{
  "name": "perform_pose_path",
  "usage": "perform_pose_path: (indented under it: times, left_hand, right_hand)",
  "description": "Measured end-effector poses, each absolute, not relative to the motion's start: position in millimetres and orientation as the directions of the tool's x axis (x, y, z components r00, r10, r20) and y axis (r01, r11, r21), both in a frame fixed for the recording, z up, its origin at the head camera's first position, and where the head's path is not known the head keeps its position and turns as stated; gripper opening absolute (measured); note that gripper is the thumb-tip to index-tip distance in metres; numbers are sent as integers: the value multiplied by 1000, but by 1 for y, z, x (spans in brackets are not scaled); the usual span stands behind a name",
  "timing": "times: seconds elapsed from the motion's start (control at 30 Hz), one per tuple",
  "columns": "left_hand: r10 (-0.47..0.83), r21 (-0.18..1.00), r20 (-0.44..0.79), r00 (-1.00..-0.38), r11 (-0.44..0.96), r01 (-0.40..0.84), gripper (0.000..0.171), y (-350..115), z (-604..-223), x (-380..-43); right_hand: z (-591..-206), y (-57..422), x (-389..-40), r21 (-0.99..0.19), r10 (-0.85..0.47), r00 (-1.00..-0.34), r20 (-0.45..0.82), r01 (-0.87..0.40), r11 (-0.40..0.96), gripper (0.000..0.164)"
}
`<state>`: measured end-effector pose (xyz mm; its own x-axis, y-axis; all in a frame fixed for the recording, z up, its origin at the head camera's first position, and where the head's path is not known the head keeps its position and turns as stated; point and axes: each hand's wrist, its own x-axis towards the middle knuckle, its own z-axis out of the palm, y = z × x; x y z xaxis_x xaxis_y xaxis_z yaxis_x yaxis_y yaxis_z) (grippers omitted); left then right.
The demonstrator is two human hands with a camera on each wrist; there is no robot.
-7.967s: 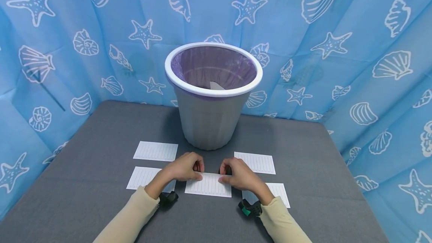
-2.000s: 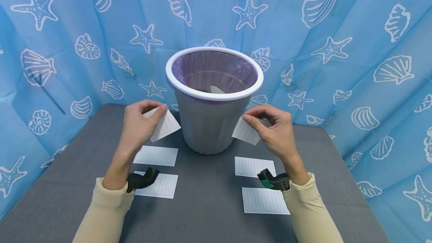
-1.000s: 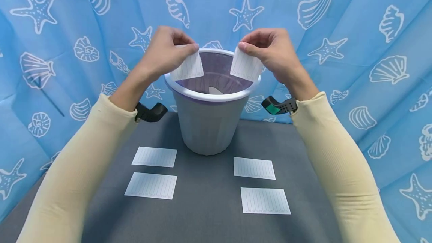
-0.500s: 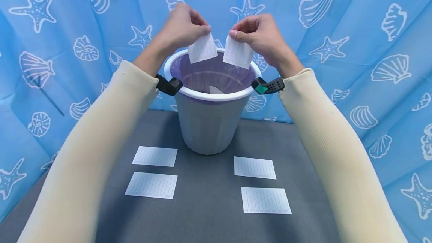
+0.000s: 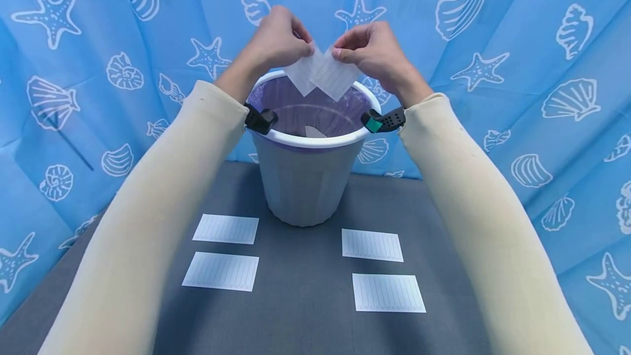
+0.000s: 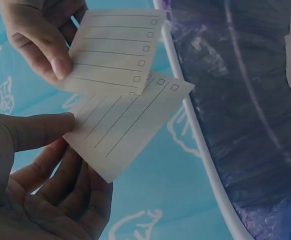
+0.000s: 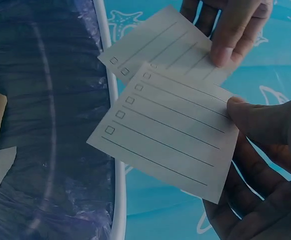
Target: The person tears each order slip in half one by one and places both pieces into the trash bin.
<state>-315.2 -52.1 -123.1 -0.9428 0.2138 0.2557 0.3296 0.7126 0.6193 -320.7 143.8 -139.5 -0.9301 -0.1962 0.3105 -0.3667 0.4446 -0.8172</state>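
Note:
My left hand (image 5: 281,40) pinches a torn piece of lined checklist paper (image 6: 125,130) between thumb and fingers. My right hand (image 5: 372,51) pinches another such piece (image 7: 165,130) by its edge. Both pieces carry ruled lines with small checkboxes at one end. They overlap, with the right hand's piece lying in front of the left's in the head view. Both hands are above the far part of the rim of a grey trash bin (image 5: 305,185), which has a white rim and a purple liner (image 5: 300,103). Inside the bin lies a white paper scrap (image 5: 314,132).
Several whole checklist sheets lie flat on the grey tabletop (image 5: 300,300): two at left, including the nearer sheet (image 5: 221,271), and two at right, including the nearer sheet (image 5: 388,293). A blue seashell curtain (image 5: 522,125) hangs behind the table.
Earlier both hands held one sheet on the table; it is now in two pieces. The hands have risen over the bin and come together, so the formerly separate pieces now overlap.

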Motion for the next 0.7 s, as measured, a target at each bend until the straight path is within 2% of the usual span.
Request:
perform_pose_path:
  times: [0.27, 0.7]
  left_hand:
    - [246, 631, 266, -932, 686, 362, 23, -51, -124, -312]
    - [291, 681, 296, -910, 604, 415, 29, -74, -143, -286]
  right_hand:
    - [-144, 147, -319, -794, -238, -916, 321, -398, 459, 21]
    - [-156, 155, -288, -788, -292, -872, 392, -482, 383, 16]
